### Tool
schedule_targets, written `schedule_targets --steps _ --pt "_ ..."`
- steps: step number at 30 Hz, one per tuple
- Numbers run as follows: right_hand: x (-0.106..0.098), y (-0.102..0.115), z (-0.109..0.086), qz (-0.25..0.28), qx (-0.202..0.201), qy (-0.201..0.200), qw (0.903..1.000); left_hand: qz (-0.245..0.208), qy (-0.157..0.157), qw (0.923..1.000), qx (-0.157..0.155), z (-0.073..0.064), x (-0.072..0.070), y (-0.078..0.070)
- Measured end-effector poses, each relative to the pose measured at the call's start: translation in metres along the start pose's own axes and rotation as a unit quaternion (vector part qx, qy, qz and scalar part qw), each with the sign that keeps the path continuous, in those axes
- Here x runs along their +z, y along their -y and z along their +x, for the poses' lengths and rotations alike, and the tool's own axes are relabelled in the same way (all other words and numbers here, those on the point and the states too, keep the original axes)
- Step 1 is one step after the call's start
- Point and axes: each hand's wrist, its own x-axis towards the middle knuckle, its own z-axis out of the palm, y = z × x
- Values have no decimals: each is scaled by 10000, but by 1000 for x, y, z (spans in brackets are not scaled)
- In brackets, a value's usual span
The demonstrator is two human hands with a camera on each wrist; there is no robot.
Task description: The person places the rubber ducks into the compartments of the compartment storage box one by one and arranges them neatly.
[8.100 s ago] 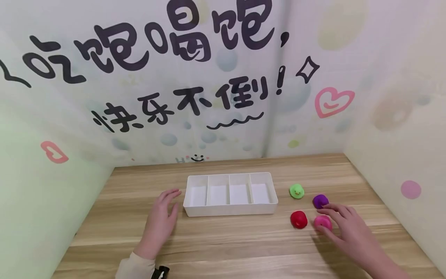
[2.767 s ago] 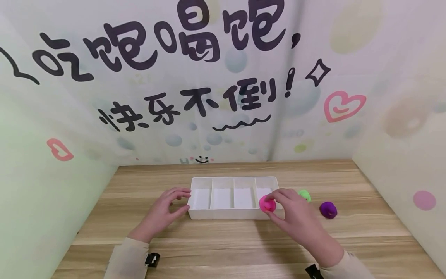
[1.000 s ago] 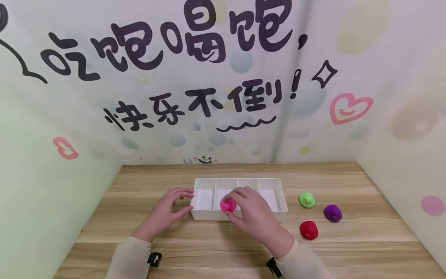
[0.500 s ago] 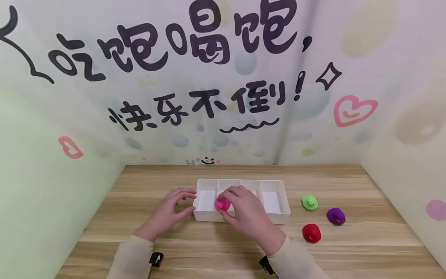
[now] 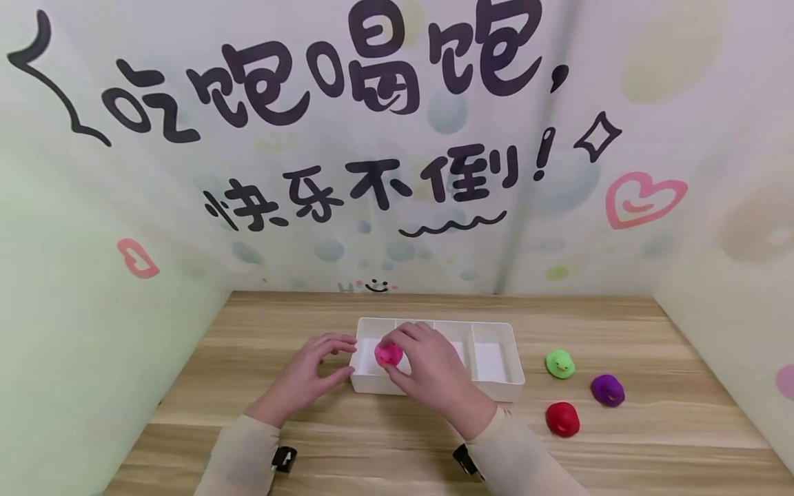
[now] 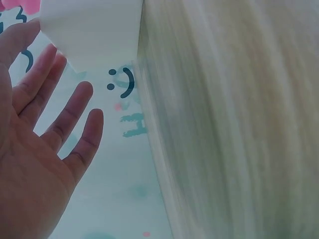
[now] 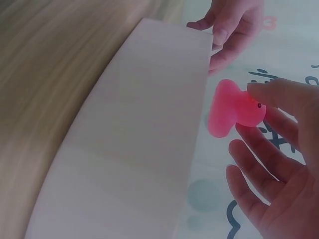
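Note:
My right hand (image 5: 431,368) pinches a pink toy duck (image 5: 388,354) between thumb and fingers, over the left end of a white divided tray (image 5: 499,393). In the right wrist view the duck (image 7: 224,109) is held by its head, its wide base clear of the tray's wall (image 7: 124,129). At the tray's left end is my left hand (image 5: 310,375), thumb and fingertips right at the end wall. The left wrist view shows that hand (image 6: 40,139) with loosely spread fingers beside the tray's corner (image 6: 94,30). My right hand hides part of the middle compartments.
Right of the tray, on the wood-grain table (image 5: 347,455), sit a green toy duck (image 5: 560,365), a purple one (image 5: 608,390) and a red one (image 5: 563,419). A printed wall cloth (image 5: 298,255) rises behind the table.
My right hand has picked the pink duck off the table and carried it left across the tray to its left end. My left hand has come up to the tray's end wall.

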Motion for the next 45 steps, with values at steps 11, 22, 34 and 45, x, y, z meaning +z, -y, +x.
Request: schedule_targets --steps 11,22,34,45 --pt "10 -5 10 -12 82 209 9997 75 2 10000 22 1 -1 -3" --pt "20 -13 16 113 -105 324 9994 -31 53 9999 135 3 3 0" --pt "29 -17 22 554 3 805 9952 55 -82 9998 144 0 4 2" --pt "38 -19 31 660 -14 1024 9926 74 -66 9999 35 0 1 1"
